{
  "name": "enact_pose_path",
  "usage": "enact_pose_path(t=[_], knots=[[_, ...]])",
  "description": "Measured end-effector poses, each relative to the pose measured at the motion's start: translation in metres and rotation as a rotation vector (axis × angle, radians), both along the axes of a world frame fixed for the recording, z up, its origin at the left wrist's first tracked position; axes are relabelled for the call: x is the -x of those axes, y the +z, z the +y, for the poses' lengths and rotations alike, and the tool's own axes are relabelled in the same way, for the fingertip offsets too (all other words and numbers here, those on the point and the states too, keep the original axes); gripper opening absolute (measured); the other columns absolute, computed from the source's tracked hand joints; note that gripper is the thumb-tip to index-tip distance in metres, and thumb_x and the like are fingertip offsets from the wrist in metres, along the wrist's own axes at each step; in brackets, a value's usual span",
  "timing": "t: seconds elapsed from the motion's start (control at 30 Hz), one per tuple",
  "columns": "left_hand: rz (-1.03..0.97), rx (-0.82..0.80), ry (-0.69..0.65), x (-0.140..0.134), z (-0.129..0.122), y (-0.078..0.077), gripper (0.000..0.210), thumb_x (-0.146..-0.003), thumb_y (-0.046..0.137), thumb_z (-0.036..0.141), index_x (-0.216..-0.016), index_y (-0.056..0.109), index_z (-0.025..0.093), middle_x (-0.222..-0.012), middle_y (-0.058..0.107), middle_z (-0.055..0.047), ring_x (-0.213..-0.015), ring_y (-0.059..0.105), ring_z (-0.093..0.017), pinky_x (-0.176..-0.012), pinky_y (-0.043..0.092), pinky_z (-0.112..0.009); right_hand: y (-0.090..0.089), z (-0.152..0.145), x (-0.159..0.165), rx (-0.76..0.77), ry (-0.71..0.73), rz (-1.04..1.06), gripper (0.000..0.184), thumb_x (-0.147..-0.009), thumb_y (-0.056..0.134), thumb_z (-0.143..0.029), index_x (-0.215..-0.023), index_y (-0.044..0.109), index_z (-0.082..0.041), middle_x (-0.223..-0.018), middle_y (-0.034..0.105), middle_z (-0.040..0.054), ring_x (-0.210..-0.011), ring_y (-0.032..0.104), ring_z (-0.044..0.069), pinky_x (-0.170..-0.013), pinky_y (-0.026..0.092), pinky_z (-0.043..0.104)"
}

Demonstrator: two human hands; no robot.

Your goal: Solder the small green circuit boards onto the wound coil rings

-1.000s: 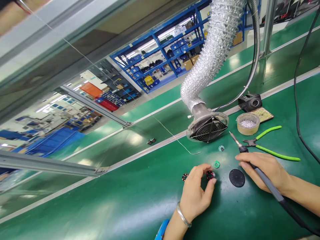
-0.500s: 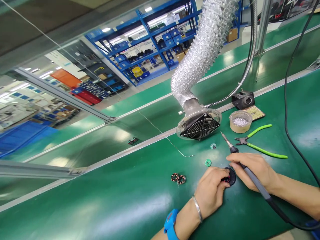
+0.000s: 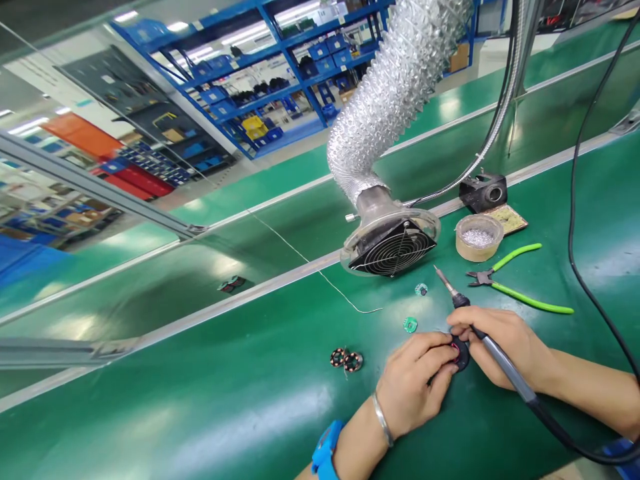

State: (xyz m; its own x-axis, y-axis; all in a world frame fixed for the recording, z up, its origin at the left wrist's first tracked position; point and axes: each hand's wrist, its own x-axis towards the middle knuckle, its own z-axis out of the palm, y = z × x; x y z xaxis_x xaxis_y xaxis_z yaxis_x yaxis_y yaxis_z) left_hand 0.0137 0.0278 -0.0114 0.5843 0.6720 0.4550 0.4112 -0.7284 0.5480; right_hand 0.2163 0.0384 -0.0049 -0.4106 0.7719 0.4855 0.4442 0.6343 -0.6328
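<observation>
Blue shelving [image 3: 299, 73] in bkgd, w/ yellow bin [image 3: 254, 127] low down; orange panel [image 3: 80, 135] nr red bins [image 3: 143, 181], far L.

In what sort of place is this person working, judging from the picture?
Most likely an electronics workshop or factory: the right hand holds what looks like a soldering iron, a small green circuit board lies on the green work surface, and a silver flexible duct hangs over it.

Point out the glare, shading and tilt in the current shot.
Head view: pale glare streaks the green tabletop left of the left hand; head view: the tabletop looks darker beneath the right hand; head view: the blue shelving slants steeply.
</observation>
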Motion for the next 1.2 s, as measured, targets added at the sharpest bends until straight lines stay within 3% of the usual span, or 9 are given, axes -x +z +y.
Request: enact_pose_path(t=[0.2, 0.33, 0.47, 0.6, 0.73, 0.83, 0.93, 1.1, 1.2], knots=[[-0.004, -0.052, 0.024, -0.005, -0.006, 0.001, 0.021, -0.084, 0.057, 0.006, -0.100, 0.059, 0.020, -0.097, 0.070, -0.007, -0.091, 0.068, -0.018, -0.079, 0.057, -0.027, -0.002, 0.000, 0.000, 0.004, -0.007, 0.001, 0.034, -0.079, 0.041, -0.005, -0.108, 0.050, -0.019, -0.082, 0.069, 0.0027, -0.069, 0.066, 0.015, -0.064, 0.054, 0.024], [-0.134, 0.163, 0.032, 0.005, -0.007, 0.003, 0.014, -0.087, 0.051, 0.008, -0.089, 0.057, 0.020, -0.095, 0.065, -0.006, -0.092, 0.066, -0.017, -0.080, 0.054, -0.027, -0.001, 0.000, -0.001, 0.023, 0.000, 0.010, 0.034, -0.078, 0.041, -0.004, -0.108, 0.050, -0.018, -0.083, 0.068, 0.0028, -0.069, 0.065, 0.015, -0.064, 0.053, 0.024], [-0.273, 0.318, 0.229, 0.014, -0.008, 0.004, 0.011, -0.091, 0.049, 0.019, -0.082, 0.054, 0.020, -0.086, 0.060, -0.004, -0.080, 0.062, -0.015, -0.072, 0.051, -0.027, 0.001, -0.003, 0.001, 0.072, 0.057, 0.002, 0.034, -0.076, 0.049, -0.010, -0.109, 0.051, -0.019, -0.088, 0.066, 0.0031, -0.073, 0.062, 0.017, -0.069, 0.051, 0.028], [-0.138, 0.628, 0.331, 0.007, -0.006, 0.013, 0.023, -0.088, 0.054, 0.031, -0.069, 0.054, 0.018, -0.060, 0.050, 0.002, -0.050, 0.044, -0.010, -0.048, 0.037, -0.021, -0.002, -0.005, 0.006, 0.082, 0.089, -0.070, 0.033, -0.075, 0.058, -0.015, -0.107, 0.051, -0.020, -0.081, 0.061, 0.0024, -0.072, 0.053, 0.018, -0.065, 0.046, 0.029], [0.019, 0.861, 0.353, -0.008, 0.000, 0.023, 0.023, -0.080, 0.060, 0.033, -0.064, 0.055, 0.017, -0.050, 0.044, 0.006, -0.044, 0.035, -0.007, -0.043, 0.026, -0.019, -0.005, -0.005, 0.010, 0.069, 0.123, -0.046, 0.033, -0.076, 0.053, -0.008, -0.106, 0.050, -0.021, -0.081, 0.059, 0.0019, -0.073, 0.050, 0.017, -0.065, 0.044, 0.026], [-0.057, 0.985, 0.370, -0.012, 0.004, 0.023, 0.027, -0.079, 0.053, 0.034, -0.058, 0.048, 0.019, -0.046, 0.039, 0.007, -0.041, 0.033, -0.007, -0.041, 0.023, -0.018, -0.002, -0.004, 0.010, 0.104, 0.169, -0.011, 0.037, -0.075, 0.050, -0.004, -0.108, 0.049, -0.021, -0.083, 0.060, 0.0016, -0.072, 0.051, 0.016, -0.067, 0.044, 0.026], [-0.194, 1.149, 0.393, -0.007, 0.005, 0.019, 0.024, -0.074, 0.054, 0.037, -0.060, 0.048, 0.019, -0.048, 0.044, 0.006, -0.037, 0.037, -0.006, -0.037, 0.025, -0.016, 0.001, -0.002, 0.008, 0.126, 0.204, -0.009, 0.034, -0.076, 0.049, -0.004, -0.106, 0.048, -0.020, -0.083, 0.060, 0.0012, -0.071, 0.051, 0.015, -0.068, 0.043, 0.026], [-0.363, 1.234, 0.542, 0.009, 0.006, 0.017, 0.026, -0.071, 0.058, 0.041, -0.060, 0.048, 0.018, -0.044, 0.045, 0.008, -0.030, 0.032, -0.003, -0.028, 0.022, -0.013, 0.002, 0.000, 0.005, 0.131, 0.237, -0.019, 0.033, -0.076, 0.051, -0.005, -0.106, 0.049, -0.019, -0.083, 0.060, 0.0019, -0.071, 0.050, 0.015, -0.067, 0.043, 0.026], [-0.366, 1.280, 0.498, 0.012, 0.008, 0.017, 0.030, -0.070, 0.061, 0.044, -0.062, 0.050, 0.017, -0.046, 0.048, 0.006, -0.031, 0.039, -0.004, -0.028, 0.029, -0.013, 0.001, 0.000, 0.003, 0.119, 0.240, -0.014, 0.035, -0.076, 0.051, -0.005, -0.108, 0.049, -0.018, -0.083, 0.059, 0.0024, -0.072, 0.048, 0.016, -0.066, 0.042, 0.027]])
